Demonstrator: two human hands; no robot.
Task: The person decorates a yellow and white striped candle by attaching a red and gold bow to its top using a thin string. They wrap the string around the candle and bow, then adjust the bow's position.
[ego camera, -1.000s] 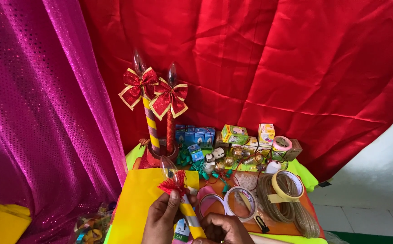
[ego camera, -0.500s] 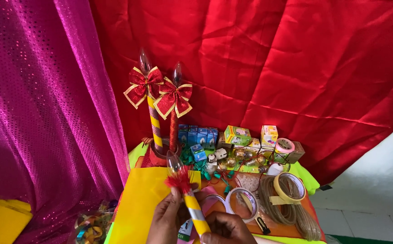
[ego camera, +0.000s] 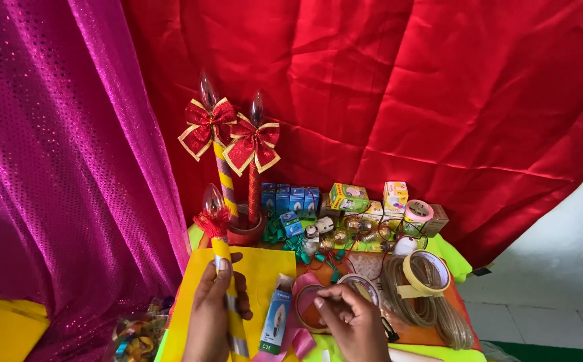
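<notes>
Over the yellow sheet on the bench (ego camera: 265,268), the left hand (ego camera: 214,312) grips the striped candle-lamp stick (ego camera: 228,295) upright, while the right hand (ego camera: 348,322) pinches at the ribbon roll (ego camera: 308,312); decorating underway, the ribbon's end needs freeing.

Just two parts in view, both low in frame: bare left hand (ego camera: 212,315) and bare right hand (ego camera: 353,323), backs toward camera. Left cropped by bottom edge around the wrist, uncovered down to there. Right followed by a short strip of bare forearm (ego camera: 409,355) toward lower right, uncovered as far as visible. Knuckles and fingers clear on both. Nails too small and blurred to judge. Everything else of the body, clothing included, out of frame.
</notes>
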